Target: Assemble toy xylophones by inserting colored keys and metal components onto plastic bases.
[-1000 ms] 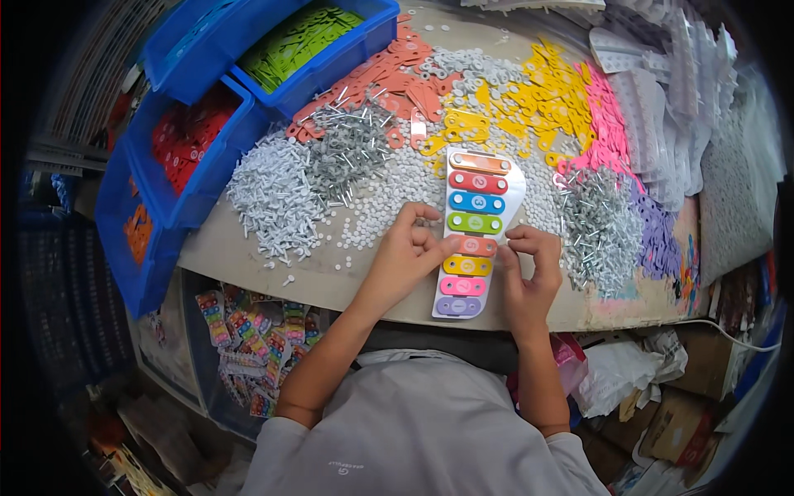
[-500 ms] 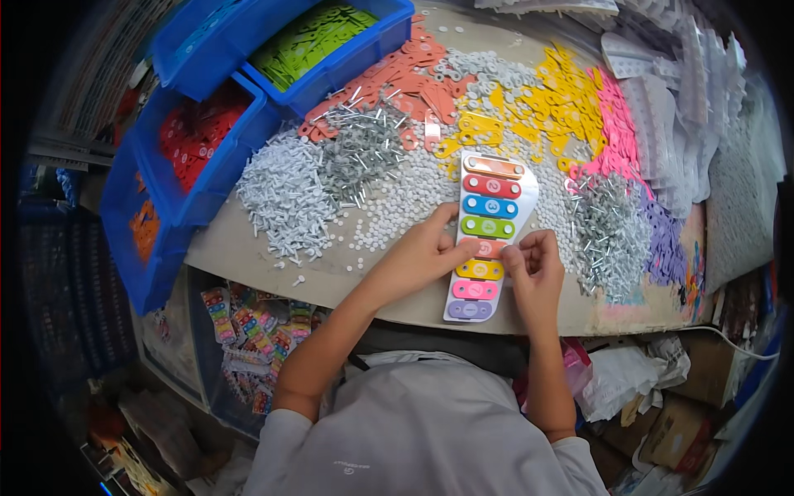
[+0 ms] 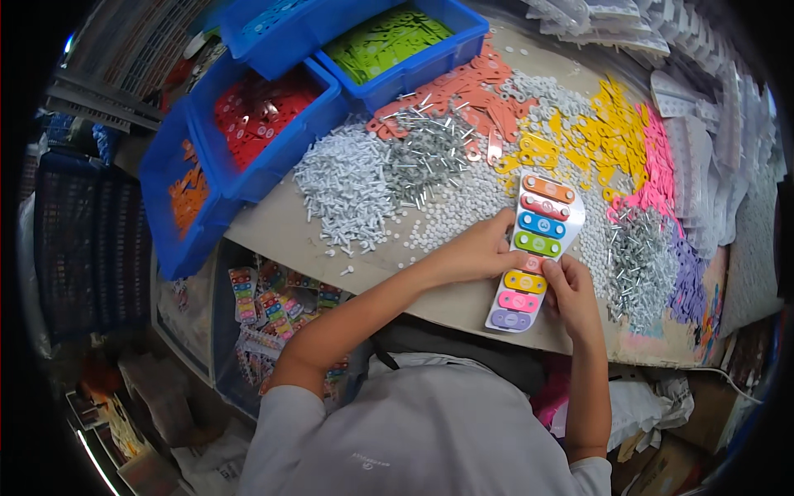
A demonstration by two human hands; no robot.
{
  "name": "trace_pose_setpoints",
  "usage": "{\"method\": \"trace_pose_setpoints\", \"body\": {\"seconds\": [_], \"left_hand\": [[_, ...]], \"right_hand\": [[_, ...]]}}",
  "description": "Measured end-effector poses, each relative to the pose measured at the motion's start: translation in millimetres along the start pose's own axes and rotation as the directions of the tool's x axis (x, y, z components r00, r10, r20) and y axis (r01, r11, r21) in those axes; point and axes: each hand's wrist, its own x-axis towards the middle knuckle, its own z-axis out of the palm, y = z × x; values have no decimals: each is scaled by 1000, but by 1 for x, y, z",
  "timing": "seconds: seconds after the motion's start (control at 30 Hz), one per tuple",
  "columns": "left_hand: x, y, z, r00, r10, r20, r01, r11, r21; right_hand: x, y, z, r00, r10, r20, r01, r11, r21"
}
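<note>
A toy xylophone (image 3: 539,242) with a white base and a column of coloured bars is tilted over the table's near edge. My left hand (image 3: 478,252) grips its left side, the thumb lying on the salmon bar. From the right, my right hand (image 3: 575,293) is closed on the same bar's other end, thumb on top and fingers curled at the edge. Any small pin under either thumb is hidden. White pin heads sit at the ends of the upper bars, such as the blue bar (image 3: 542,226). The yellow bar (image 3: 524,282) and those below it show bare holes.
White pins (image 3: 343,182), metal pins (image 3: 426,157) and white washers (image 3: 463,207) are heaped beyond my hands. Loose salmon, yellow (image 3: 612,136), pink and purple bars lie farther round. Blue bins (image 3: 331,99) stand left, white bases (image 3: 703,157) right. Finished-looking xylophones (image 3: 277,306) fill a box below.
The whole scene has shifted right and slightly turned as the head view moved. My right fingers have closed in nearer the salmon bar's right end; my left hand keeps its grip.
</note>
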Motion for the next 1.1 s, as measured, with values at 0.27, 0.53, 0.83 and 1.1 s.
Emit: {"method": "trace_pose_setpoints", "body": {"seconds": [0.27, 0.53, 0.83, 1.1], "left_hand": [[-30, -2, 9, 970, 129, -204, -81, 970, 229], [-156, -10, -30, 348, 358, -866, 240, 859, 452], [-170, -54, -27, 415, 406, -814, 451, 686, 571], [-159, -60, -27, 509, 292, -810, 122, 907, 403]], "right_hand": [[-1, 11, 4, 989, -128, -78, 127, 992, -19], [-13, 36, -1, 861, -298, -413, 429, 861, 274], [-30, 36, 0, 836, -381, -394, 400, 916, -38], [-96, 48, -91, 444, -653, -613, -96, 646, -757]]}}
